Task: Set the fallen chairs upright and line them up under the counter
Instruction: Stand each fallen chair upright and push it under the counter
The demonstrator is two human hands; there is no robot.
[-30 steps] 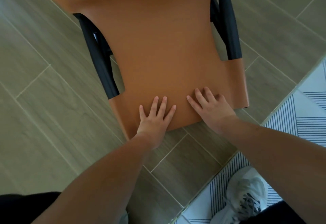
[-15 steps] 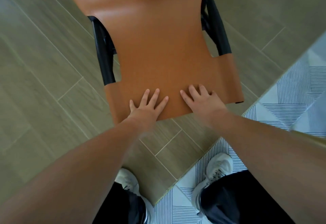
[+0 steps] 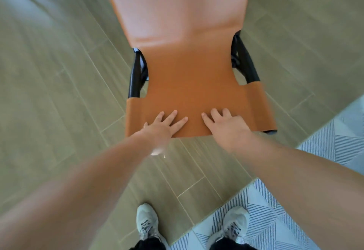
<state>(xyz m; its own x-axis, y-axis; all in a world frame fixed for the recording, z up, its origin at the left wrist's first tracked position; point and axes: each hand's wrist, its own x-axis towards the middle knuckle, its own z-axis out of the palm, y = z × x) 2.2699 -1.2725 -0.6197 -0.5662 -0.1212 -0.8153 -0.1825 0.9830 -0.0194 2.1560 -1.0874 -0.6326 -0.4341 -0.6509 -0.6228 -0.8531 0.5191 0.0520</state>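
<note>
One orange chair (image 3: pixel 189 84) with a black frame (image 3: pixel 136 76) is seen from above, standing on the wood-look tiled floor (image 3: pixel 59 92) directly ahead of the person. The left hand (image 3: pixel 163 125) is laid flat on the near edge of the backrest, fingers straight and spread; nothing is gripped. The right hand (image 3: pixel 224 123) is placed just beside it on the same edge, fingers extended and pressed to the surface, likewise grasping nothing. Two grey shoes (image 3: pixel 147 224) are noted below, the right one on a striped rug (image 3: pixel 334 147). Motion blur is present at the edges.
</note>
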